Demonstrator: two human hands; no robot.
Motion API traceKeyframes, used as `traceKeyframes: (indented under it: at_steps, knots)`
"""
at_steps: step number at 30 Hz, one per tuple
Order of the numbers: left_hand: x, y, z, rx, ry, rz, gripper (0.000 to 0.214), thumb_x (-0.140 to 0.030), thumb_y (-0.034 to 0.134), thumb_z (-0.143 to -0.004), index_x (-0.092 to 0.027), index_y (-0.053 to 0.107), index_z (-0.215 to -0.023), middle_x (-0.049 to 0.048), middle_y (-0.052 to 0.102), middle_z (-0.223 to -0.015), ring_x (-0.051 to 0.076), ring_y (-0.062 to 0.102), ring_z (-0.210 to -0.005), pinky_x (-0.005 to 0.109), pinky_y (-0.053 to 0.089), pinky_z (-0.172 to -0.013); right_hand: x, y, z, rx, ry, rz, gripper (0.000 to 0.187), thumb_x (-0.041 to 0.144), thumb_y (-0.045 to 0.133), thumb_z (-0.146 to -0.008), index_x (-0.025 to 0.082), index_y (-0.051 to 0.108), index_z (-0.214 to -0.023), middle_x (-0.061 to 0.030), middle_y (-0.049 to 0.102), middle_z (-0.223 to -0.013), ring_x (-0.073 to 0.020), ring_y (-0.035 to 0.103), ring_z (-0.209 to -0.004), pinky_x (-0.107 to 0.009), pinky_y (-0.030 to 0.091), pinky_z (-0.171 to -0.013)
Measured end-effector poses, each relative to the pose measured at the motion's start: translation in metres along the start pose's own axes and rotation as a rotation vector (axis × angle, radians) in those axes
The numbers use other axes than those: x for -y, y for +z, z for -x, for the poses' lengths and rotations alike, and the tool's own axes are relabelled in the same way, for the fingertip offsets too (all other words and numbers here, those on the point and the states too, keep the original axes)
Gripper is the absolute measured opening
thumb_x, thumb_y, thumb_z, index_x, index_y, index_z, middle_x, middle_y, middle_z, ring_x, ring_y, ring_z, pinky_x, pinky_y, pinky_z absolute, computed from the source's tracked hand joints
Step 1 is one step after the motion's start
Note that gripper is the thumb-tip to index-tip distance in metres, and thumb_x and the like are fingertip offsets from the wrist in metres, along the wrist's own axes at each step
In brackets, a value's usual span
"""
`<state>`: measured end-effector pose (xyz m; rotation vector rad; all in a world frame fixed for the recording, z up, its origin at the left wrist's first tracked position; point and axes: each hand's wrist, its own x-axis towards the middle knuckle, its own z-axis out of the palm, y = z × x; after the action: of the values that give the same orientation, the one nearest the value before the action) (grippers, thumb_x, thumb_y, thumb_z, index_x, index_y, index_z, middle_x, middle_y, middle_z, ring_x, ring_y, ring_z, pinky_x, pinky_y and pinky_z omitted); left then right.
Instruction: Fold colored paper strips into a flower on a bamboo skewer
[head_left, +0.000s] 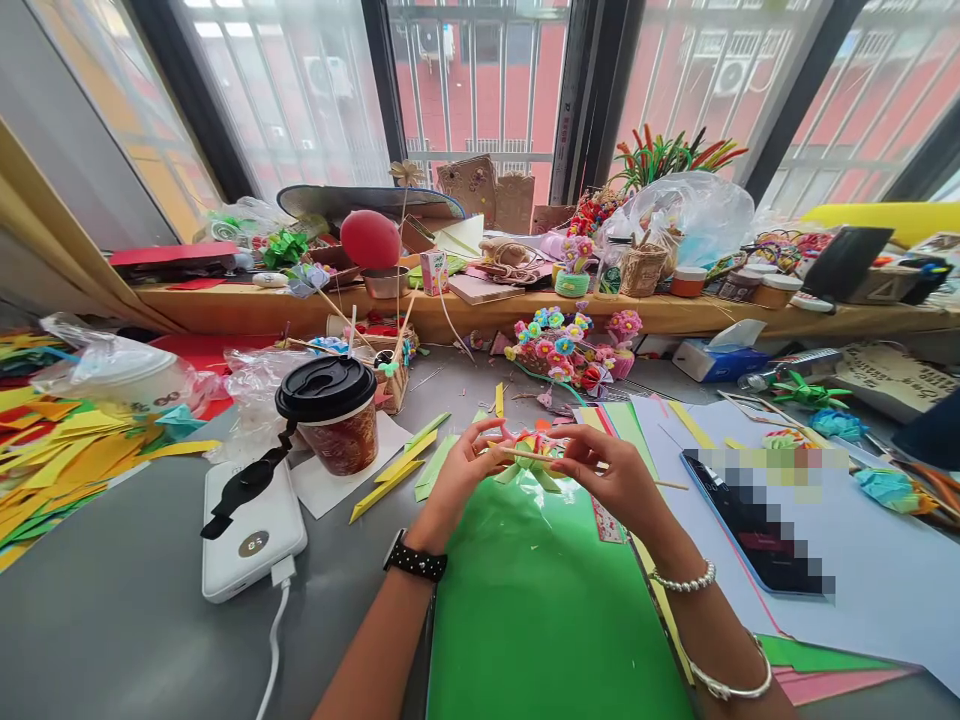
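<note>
A thin stick and folded paper piece are pinched by left hand and right hand above the green board's far edge; shaping seems partly done, yellow strips apparently unused.

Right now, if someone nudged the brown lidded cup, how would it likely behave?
The brown cup would probably tip if pushed high, since it narrows toward its base. Its black lid might slow any spill. It may drag the white paper beneath it. Weight is unclear: the lid hides the contents.
</note>
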<state>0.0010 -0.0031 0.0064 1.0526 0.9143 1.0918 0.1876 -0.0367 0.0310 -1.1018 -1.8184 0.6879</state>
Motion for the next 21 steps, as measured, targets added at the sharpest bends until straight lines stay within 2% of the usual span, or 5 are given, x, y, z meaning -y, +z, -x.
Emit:
traceKeyframes:
  at_steps: [3,8,11,17,21]
  knots:
    - [0.002,0.002,-0.002,-0.05,0.026,-0.025,0.046,-0.029,0.071,-0.059,-0.019,0.053,-0.1,0.0013,0.062,-0.083,0.015,0.062,-0.07,0.025,0.048,-0.065,0.0,0.0,-0.001,0.02,-0.01,0.047,0.029,0.033,0.058,-0.078,0.021,0.058,-0.104,0.0013,0.055,-0.063,-0.011,0.049,-0.053,-0.022,0.042,-0.05]
    - [0.001,0.005,0.0,-0.047,0.031,-0.058,0.038,-0.032,0.068,-0.063,-0.018,0.057,-0.096,-0.0015,0.06,-0.069,0.014,0.061,-0.065,0.024,0.047,-0.061,-0.004,-0.002,-0.001,0.063,-0.061,0.072,0.024,0.032,0.056,-0.079,0.023,0.063,-0.101,-0.0025,0.061,-0.077,-0.0109,0.05,-0.056,-0.022,0.042,-0.051]
    - [-0.001,0.005,0.003,0.01,0.004,-0.069,0.034,-0.032,0.065,-0.066,-0.018,0.061,-0.097,0.0004,0.062,-0.068,0.016,0.061,-0.066,0.023,0.046,-0.058,-0.004,-0.003,-0.001,0.116,-0.077,0.067,0.023,0.034,0.056,-0.079,0.023,0.065,-0.098,-0.0012,0.058,-0.071,-0.0099,0.047,-0.053,-0.022,0.04,-0.049]
    - [-0.004,0.005,0.007,0.172,-0.154,0.003,0.028,-0.029,0.064,-0.069,-0.022,0.066,-0.095,0.0032,0.066,-0.078,0.016,0.061,-0.069,0.024,0.048,-0.061,-0.004,-0.005,0.001,0.214,0.032,-0.096,0.022,0.036,0.061,-0.075,0.018,0.061,-0.088,0.001,0.056,-0.064,-0.0104,0.05,-0.055,-0.021,0.039,-0.049]
    - [-0.007,0.004,0.01,0.244,-0.196,0.006,0.026,-0.029,0.061,-0.072,-0.022,0.066,-0.097,0.0055,0.067,-0.084,0.017,0.062,-0.072,0.026,0.048,-0.063,-0.004,-0.005,0.001,0.274,0.055,-0.196,0.022,0.038,0.063,-0.072,0.018,0.059,-0.078,0.0029,0.053,-0.06,-0.0095,0.049,-0.054,-0.02,0.039,-0.049]
